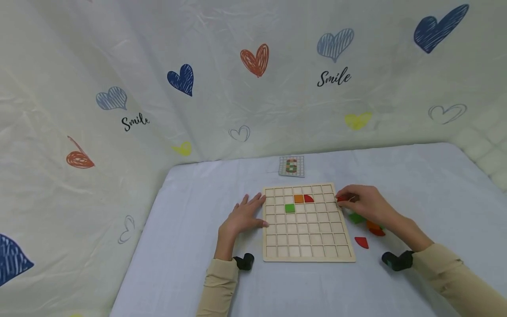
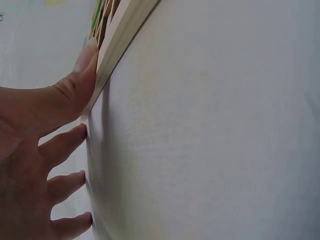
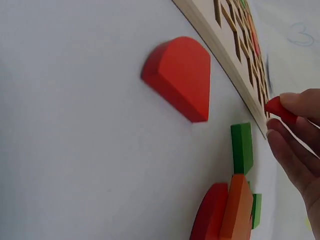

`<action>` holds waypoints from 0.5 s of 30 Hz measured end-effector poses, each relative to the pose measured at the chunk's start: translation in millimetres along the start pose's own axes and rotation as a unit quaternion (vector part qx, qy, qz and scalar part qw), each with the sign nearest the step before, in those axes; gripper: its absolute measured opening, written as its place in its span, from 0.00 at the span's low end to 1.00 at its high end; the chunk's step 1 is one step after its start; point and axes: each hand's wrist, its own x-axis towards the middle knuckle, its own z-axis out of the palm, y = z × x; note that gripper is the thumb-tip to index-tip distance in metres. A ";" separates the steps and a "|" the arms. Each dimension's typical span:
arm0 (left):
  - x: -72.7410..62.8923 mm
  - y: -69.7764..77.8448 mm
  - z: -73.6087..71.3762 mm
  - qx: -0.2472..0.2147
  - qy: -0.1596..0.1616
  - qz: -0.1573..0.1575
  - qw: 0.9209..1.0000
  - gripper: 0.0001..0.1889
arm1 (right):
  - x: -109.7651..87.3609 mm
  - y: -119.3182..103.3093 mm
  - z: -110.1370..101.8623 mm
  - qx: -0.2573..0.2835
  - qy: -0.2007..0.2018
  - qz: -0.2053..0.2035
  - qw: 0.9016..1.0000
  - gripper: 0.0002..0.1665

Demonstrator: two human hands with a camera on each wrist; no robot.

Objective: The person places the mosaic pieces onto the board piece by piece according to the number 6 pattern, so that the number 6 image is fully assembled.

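A wooden grid board (image 1: 309, 229) lies flat on the table. In its upper cells sit an orange square (image 1: 299, 199), a red quarter-circle block (image 1: 309, 198) and a green square (image 1: 290, 208). My left hand (image 1: 242, 216) rests on the board's left edge, fingers spread, thumb on the rim. At the board's right edge my right hand (image 1: 366, 203) pinches a red block (image 3: 281, 110) between thumb and fingers; the fingers partly cover it. Nearer the front, a red quarter-circle block (image 3: 182, 77) lies loose on the cloth.
Under and beside the right forearm lie loose blocks: a green one (image 3: 242, 147), an orange one (image 3: 236, 207) and a red one (image 3: 210, 215). Behind the board is a pattern card (image 1: 291, 166). A curtain printed with hearts (image 1: 255, 60) hangs behind the white-covered table (image 1: 190, 264).
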 end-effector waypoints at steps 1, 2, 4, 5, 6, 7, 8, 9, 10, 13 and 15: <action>-0.1 -0.3 0.0 0.000 0.000 0.001 1.000 0.46 | 1.3 -1.3 0.6 0.005 -0.002 0.003 1.000 0.10; 0.2 -0.9 0.2 -0.001 0.000 0.001 1.000 0.46 | 2.7 -2.5 1.4 0.008 -0.005 0.004 1.000 0.10; 0.3 -1.5 0.4 -0.001 0.000 0.002 1.000 0.47 | 4.9 -4.7 2.4 0.011 -0.011 0.010 1.000 0.10; 0.3 -1.5 0.4 -0.002 -0.001 0.002 1.000 0.47 | 6.0 -5.6 2.8 0.011 -0.012 0.011 1.000 0.11; 0.7 -1.6 0.4 0.000 -0.002 0.003 1.000 0.47 | 7.1 -6.1 3.2 0.012 -0.013 0.010 1.000 0.11; 0.5 -1.7 0.2 -0.001 -0.001 0.003 1.000 0.47 | 8.3 -6.9 3.8 0.012 -0.014 0.008 1.000 0.12; 0.4 -1.6 0.0 -0.001 -0.001 0.004 1.000 0.47 | 9.4 -7.9 4.3 0.012 -0.017 0.006 1.000 0.13; 0.3 -1.5 -0.2 -0.001 -0.001 0.004 1.000 0.47 | 10.4 -8.7 4.8 0.012 -0.019 0.005 1.000 0.14; 0.3 -1.4 -0.4 -0.002 -0.001 0.004 1.000 0.47 | 11.6 -9.5 5.8 0.012 -0.020 0.003 1.000 0.14; 0.2 -1.1 -0.4 0.000 0.000 0.004 1.000 0.47 | 15.6 -12.1 9.5 0.020 -0.024 -0.001 1.000 0.13; 0.4 -0.9 -0.4 0.004 -0.001 0.001 1.000 0.47 | 18.5 -14.1 12.7 0.027 -0.025 -0.004 0.999 0.12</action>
